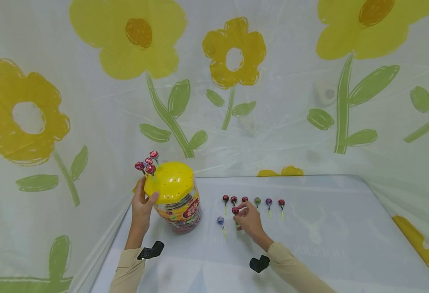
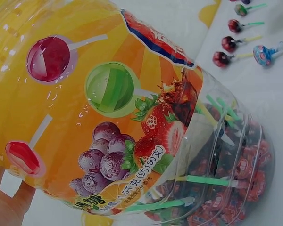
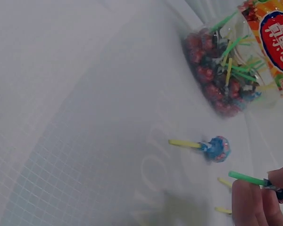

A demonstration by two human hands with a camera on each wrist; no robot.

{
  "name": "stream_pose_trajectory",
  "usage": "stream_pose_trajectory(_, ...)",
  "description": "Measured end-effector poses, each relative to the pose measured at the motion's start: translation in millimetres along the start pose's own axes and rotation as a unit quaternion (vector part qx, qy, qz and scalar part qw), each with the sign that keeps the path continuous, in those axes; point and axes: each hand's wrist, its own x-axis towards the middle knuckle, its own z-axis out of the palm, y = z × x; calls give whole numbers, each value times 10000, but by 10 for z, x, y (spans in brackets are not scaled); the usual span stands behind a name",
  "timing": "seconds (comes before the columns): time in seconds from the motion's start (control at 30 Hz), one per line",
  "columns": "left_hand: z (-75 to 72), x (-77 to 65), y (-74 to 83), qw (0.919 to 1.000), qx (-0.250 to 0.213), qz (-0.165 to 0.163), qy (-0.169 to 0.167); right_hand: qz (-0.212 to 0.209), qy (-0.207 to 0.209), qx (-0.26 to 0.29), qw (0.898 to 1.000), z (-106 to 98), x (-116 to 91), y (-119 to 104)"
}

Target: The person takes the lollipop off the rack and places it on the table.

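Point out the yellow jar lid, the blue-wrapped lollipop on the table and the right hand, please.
Yellow jar lid [image 1: 172, 181]: head view, on its top surface.
Blue-wrapped lollipop [image 3: 215, 149]: right wrist view, on its round candy end.
Right hand [image 1: 251, 221]: head view, on the back of the hand.

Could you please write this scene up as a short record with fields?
left hand: holds the jar near its yellow lid
right hand: pinches a red-wrapped lollipop with a green stick
jar: on the table, more lollipops visible inside
lid: several lollipops standing on it
row: six lollipops lying on the table
apart: blue lollipop, between jar and right hand
backdrop: flowered sheet
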Motion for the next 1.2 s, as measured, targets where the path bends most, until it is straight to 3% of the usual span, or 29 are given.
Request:
stream_pose_trajectory(0.3, -3, 8, -17, 9999, -16, 118, -25, 278, 36, -462, 9985, 85, 31, 240)
stream_pose_trajectory(0.5, 8, 6, -21, 9997, -111, 201, -74, 293, 220, -990, 9944, 129, -4, 277)
stream_pose_trajectory(0.7, 12, 16, -7, 9996, -87, 258, -88, 108, 378, -1301, 9907, 162, -11, 246)
stream_pose_trajectory(1.0, 4, 9, -15, 9997, -32, 211, -68, 324, 47, -1569, 9871, 61, 11, 206)
stream_pose_trajectory(1.2, -15, 2, -26, 9998, 40, 208, -37, -8, 159, -1435, 9895, -60, 123, 12)
